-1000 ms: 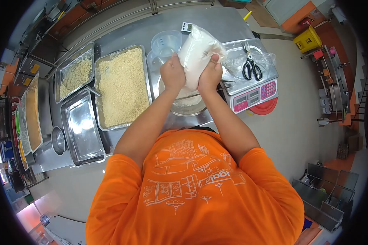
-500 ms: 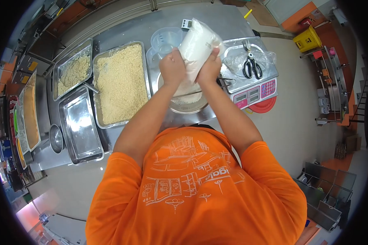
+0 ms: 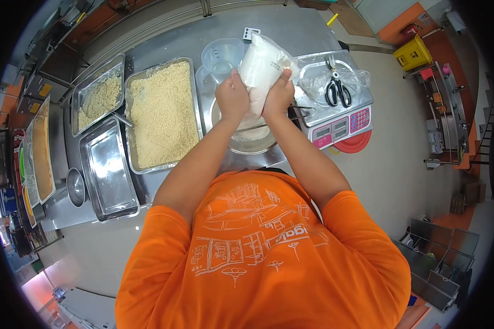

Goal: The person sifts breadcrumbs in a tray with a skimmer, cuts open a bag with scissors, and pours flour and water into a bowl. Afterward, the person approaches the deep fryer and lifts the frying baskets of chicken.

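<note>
Two grips closed: left hand point(image 3: 232, 101) and right hand point(image 3: 279, 97) hold the white bag point(image 3: 263, 67), its lower end over the bowl point(image 3: 252, 147). Within half a second its top drew slightly nearer the bowl; still bulky, the bag appears mid-handling.

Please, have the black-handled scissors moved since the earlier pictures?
No. Judged against the scale, the scissors lie in the same place, with no visible shift.
</note>
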### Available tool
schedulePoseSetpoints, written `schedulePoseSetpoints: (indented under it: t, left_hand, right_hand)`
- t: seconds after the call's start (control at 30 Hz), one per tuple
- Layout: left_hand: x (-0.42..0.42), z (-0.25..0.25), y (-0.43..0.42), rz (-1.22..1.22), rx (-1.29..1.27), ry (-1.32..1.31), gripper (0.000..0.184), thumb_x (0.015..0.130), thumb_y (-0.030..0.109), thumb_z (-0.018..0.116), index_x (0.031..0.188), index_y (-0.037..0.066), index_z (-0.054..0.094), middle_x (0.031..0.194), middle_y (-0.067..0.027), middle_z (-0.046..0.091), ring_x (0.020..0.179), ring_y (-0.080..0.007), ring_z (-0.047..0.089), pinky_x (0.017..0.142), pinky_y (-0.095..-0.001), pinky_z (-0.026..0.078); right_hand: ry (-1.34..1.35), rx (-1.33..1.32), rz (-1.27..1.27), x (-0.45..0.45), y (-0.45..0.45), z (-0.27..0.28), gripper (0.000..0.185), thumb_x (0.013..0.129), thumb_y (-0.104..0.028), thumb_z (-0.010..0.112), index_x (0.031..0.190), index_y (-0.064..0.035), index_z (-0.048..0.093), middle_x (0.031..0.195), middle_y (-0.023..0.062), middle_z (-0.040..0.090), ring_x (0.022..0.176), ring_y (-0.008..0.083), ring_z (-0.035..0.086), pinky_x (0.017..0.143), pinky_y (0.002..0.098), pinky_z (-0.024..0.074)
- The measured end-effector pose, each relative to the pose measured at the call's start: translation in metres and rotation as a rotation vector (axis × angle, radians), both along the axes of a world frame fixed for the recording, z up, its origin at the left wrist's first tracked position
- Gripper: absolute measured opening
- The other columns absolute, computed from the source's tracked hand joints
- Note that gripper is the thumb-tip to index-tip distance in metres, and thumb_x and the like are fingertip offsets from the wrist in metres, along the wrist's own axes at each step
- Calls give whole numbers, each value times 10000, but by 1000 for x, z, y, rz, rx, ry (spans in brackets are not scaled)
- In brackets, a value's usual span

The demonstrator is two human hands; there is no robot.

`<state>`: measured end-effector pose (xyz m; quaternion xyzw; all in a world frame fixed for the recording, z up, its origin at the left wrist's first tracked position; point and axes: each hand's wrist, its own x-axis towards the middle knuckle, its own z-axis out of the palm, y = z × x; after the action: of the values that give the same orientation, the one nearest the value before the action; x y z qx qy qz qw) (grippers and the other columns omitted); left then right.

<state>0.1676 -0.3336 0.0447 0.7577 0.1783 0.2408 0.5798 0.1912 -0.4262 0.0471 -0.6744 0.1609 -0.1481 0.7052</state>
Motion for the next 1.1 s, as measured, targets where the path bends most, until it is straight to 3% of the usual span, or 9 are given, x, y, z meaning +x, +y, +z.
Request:
schedulePoseSetpoints:
  t: [0.33,0.4,0.5,0.57,0.67,0.9,0.97,1.1]
  left_hand:
    - [-1,-3,-6,85,23,-43,530,993,309,451,607,-40,557,494,-126,489,467,-167,398,506,-379,353]
    - [4,8,2,70,43,-38,528,987,311,459,605,-40,557,490,-131,481,467,-167,396,507,-380,355]
    - [-1,13,14,5,24,5,493,960,309,467,618,-27,580,489,-172,474,450,-244,439,510,-410,359]
    - [3,18,20,-43,76,-30,515,962,308,488,568,-21,528,465,-100,437,461,-153,373,501,-371,341]
    - [2,24,15,-49,61,-43,518,966,317,483,578,-23,532,470,-89,436,467,-147,373,500,-362,338]
    - [2,14,-8,16,31,-107,532,987,332,462,609,-28,559,475,-84,458,476,-144,387,505,-358,344]
    - [2,11,-9,8,-19,-83,507,981,311,455,623,-31,566,523,-188,509,470,-269,467,525,-415,371]
    - [2,3,-18,101,-34,-72,522,984,317,446,612,-32,555,529,-196,514,478,-289,471,528,-424,370]
  right_hand:
    - [181,-28,-27,-7,13,-2,606,1024,-421,328,870,96,604,857,222,665,784,320,648,734,408,478]
    - [109,18,-40,0,11,5,599,1024,-422,333,869,91,603,850,213,663,789,311,645,740,403,476]
    - [55,57,-32,3,-7,11,581,1023,-423,344,882,78,602,847,190,658,804,290,636,758,389,473]
    - [38,60,-14,7,-10,17,568,1024,-423,349,897,71,602,850,177,656,815,278,631,770,381,471]
    - [-34,194,-7,6,-8,26,552,1021,-429,358,930,59,600,858,161,647,828,264,618,794,372,467]
    - [77,8,-47,-3,-5,24,607,1022,-451,307,949,74,603,910,212,661,871,332,640,800,408,468]
    - [113,-21,-51,-6,-4,23,618,1022,-451,299,949,82,605,914,229,661,873,352,641,800,418,467]
    - [152,-64,-80,-7,5,13,646,1021,-457,293,906,94,610,891,239,656,847,356,639,789,413,470]
